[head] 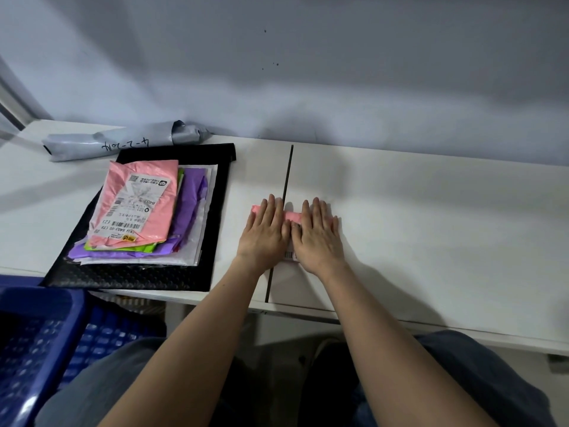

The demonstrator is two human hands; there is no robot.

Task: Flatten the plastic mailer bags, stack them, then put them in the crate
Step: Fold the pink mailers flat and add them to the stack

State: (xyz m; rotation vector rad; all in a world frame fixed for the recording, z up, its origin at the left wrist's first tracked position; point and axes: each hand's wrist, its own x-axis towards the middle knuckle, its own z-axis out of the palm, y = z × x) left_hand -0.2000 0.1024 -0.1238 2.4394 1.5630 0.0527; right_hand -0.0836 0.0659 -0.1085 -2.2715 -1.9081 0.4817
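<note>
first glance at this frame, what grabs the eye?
Both hands, left hand and right hand, lie flat side by side, pressing a small pink mailer on the white table at centre. Left of them sits the colourful stack of flattened bags on a black mailer, with a blue crate at the lower left.

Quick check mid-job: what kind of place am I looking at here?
Probably a parcel-sorting or packing desk in a plain room. A stack of flattened plastic mailer bags with shipping labels lies on a white table against a bare grey wall, with a blue plastic crate beside it.
</note>
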